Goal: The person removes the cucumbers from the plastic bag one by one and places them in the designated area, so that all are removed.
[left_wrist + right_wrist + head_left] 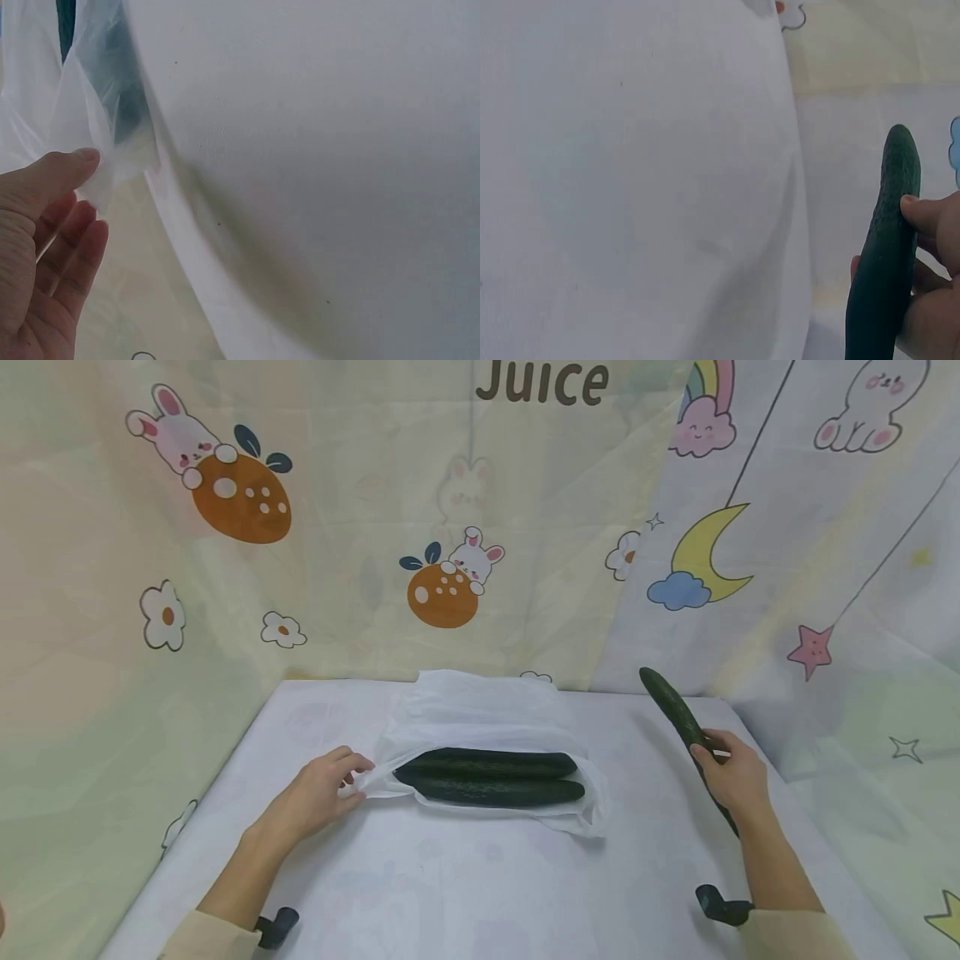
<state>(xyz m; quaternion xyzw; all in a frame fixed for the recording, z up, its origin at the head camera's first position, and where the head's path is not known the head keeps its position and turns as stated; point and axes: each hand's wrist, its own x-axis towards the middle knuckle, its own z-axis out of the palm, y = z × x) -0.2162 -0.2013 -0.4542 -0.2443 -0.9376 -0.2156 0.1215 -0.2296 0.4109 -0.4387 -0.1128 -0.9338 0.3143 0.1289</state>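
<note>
Two dark green cucumbers (487, 763) lie side by side in the mouth of a thin white plastic bag (480, 706) at the middle of the table. My left hand (324, 789) pinches the bag's left edge between thumb and fingers; the left wrist view shows the bag film (94, 112) under the thumb. Off to the right, my right hand (735, 772) grips a third cucumber (675, 706), held tilted above the table's right side. In the right wrist view the thumb and fingers wrap around this cucumber (885, 247).
A white-covered table (480, 885) carries everything, its far edge against a printed cloth backdrop (360, 568) with rabbits, flowers and a moon. Cloth also hangs at both sides. Dark wrist-camera mounts (723, 906) stick out by both sleeves.
</note>
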